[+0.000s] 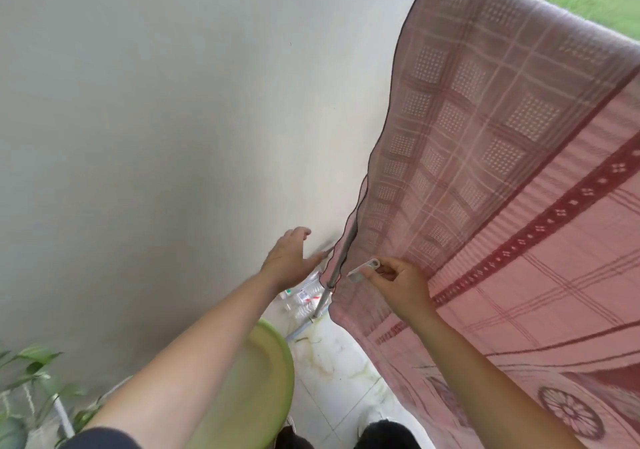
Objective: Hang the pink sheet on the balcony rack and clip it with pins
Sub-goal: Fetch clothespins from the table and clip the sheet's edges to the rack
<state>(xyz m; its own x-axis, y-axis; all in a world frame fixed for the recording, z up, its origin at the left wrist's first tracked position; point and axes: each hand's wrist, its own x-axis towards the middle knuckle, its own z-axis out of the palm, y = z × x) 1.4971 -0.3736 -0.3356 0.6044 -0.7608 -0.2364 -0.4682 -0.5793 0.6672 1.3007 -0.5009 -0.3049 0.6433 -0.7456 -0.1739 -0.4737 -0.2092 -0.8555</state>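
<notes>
the pink sheet (502, 171) is already draped over the rack (337, 265), filling the right of the frame. no pin shows on it yet. at lower centre the right hand (398, 284) pinches a pale pin (363, 268); the left hand (289, 258) reaches with fingers spread wide.

The sheet (519, 206) is pink, with a dark red band that carries small white flower marks. At one o'clock its cloth shows a check of pale lines and squares of white dots, and the edge there is dark. At five o'clock I see a dark red wheel-like flower on it. The pin (363, 270) in my right hand (401, 285) is whitish grey. The wall (156, 119) at ten o'clock is plain off-white. The basin (256, 379) at six o'clock is light green. The leaves (34, 362) at eight o'clock are green. The rack pole (337, 268) is grey metal.
</notes>
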